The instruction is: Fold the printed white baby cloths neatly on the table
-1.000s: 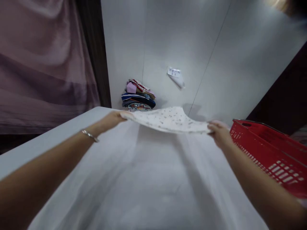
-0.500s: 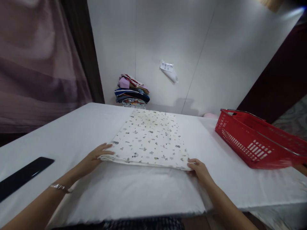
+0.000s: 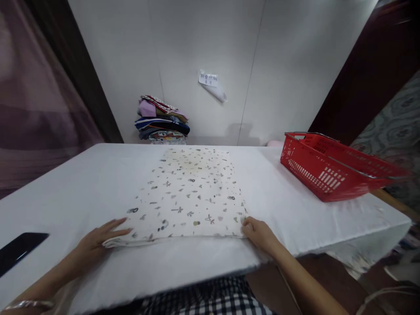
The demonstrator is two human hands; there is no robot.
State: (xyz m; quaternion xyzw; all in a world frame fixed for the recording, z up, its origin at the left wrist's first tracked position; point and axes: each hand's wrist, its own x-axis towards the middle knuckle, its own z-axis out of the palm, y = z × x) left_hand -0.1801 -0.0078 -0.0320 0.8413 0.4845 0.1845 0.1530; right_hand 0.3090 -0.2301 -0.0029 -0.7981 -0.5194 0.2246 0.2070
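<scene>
A folded white cloth with a small print of palm trees, pineapples and other little figures lies flat on the white-covered table. Its layered near edge faces me. At the near left corner, my left hand has its fingers over the top of the cloth; the thumb is hidden. My right hand pinches the near right corner between thumb and curled fingers. A silver bracelet circles my left wrist.
A red plastic basket with metal handles stands at the table's right. A black phone-like slab lies at the left. Folded clothes are stacked against the wall at the back. A pink curtain hangs at left.
The near edge of the cloth has come closer to me and to the table's front edge, with both hands still at its corners. My view has also shifted, moving the basket leftward.
</scene>
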